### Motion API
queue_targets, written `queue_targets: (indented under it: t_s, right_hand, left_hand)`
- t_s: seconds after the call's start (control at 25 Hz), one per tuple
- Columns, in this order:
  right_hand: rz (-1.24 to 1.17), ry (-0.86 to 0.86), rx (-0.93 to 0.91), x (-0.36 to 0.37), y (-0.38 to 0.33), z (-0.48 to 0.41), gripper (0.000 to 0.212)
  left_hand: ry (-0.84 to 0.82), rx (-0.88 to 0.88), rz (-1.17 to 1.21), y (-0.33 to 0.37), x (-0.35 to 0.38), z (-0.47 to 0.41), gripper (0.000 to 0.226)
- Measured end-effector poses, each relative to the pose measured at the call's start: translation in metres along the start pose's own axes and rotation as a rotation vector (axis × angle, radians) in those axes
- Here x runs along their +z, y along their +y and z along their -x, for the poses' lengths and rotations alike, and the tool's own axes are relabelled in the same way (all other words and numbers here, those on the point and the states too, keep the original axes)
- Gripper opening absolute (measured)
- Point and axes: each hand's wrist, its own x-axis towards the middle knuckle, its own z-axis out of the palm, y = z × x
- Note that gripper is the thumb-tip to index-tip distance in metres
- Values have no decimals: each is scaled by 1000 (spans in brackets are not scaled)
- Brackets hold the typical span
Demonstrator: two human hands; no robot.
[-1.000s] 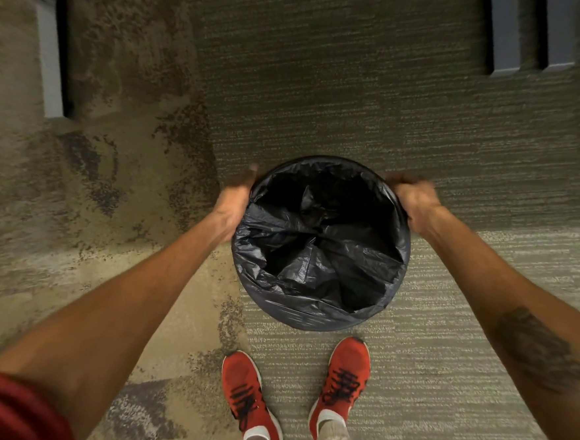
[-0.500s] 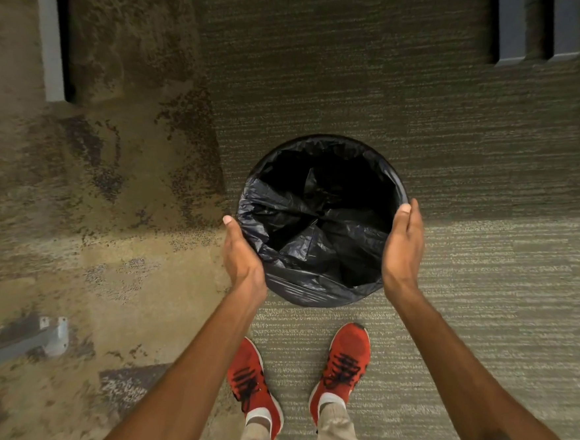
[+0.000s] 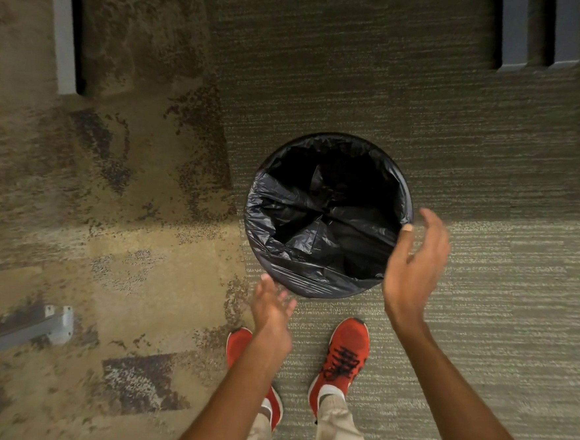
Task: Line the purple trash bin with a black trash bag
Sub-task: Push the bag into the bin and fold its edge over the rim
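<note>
The round trash bin stands on the carpet in front of my feet, wholly covered by the black trash bag [image 3: 318,235], which lines the inside and folds over the rim; no purple shows. My left hand [image 3: 270,309] hovers open just off the near-left edge of the bin, apart from it. My right hand [image 3: 414,266] is open beside the bin's right rim, fingers spread, blurred by motion, holding nothing.
My two red shoes [image 3: 342,354] stand just behind the bin. A grey furniture leg [image 3: 66,42] is at the upper left, two grey legs [image 3: 538,34] at the upper right, and a metal foot [image 3: 56,322] at the lower left.
Both hands have let go of the bag at the rim and pulled back toward me. The view has risen, so the bin looks smaller and farther away.
</note>
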Motion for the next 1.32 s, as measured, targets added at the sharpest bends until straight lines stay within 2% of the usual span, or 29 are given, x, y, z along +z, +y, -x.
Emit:
queue_targets:
  t_s: [0.08, 0.2, 0.32, 0.44, 0.52, 0.6, 0.76, 0.92, 1.16, 1.32]
  right_hand:
    - [-26, -155, -217, -2, -15, 19, 26]
    - [-1, -453, -286, 7, -17, 40, 21]
    - [134, -614, -418, 15, -6, 55, 20]
    - [237, -730, -486, 20, 7, 62, 21]
    - [346, -743, -550, 22, 14, 66, 26]
    - [341, -703, -573, 20, 15, 66, 25]
    - [239, -602, -509, 18, 10, 55, 22]
    - [300, -712, -434, 22, 9, 44, 23]
    - [381, -743, -597, 24, 10, 62, 26]
    - [418, -802, -609, 22, 14, 71, 31]
  left_hand:
    - [-72, -129, 111, -23, -4, 6, 35]
    - [-218, -245, 320, -43, -5, 7, 40]
    - [-253, -268, 440, -48, -2, -1, 44]
    - [-287, -281, 484, -44, -3, -7, 31]
    - [-302, -293, 479, -43, -5, -9, 21]
    - [-307, -307, 468, -43, -7, -11, 18]
    - [-287, -314, 431, -41, -8, -17, 28]
    - [-267, -337, 356, -35, -8, -19, 23]
    - [-221, -351, 197, -26, 0, -28, 17]
    - [-229, -358, 128, -20, -3, -32, 15]
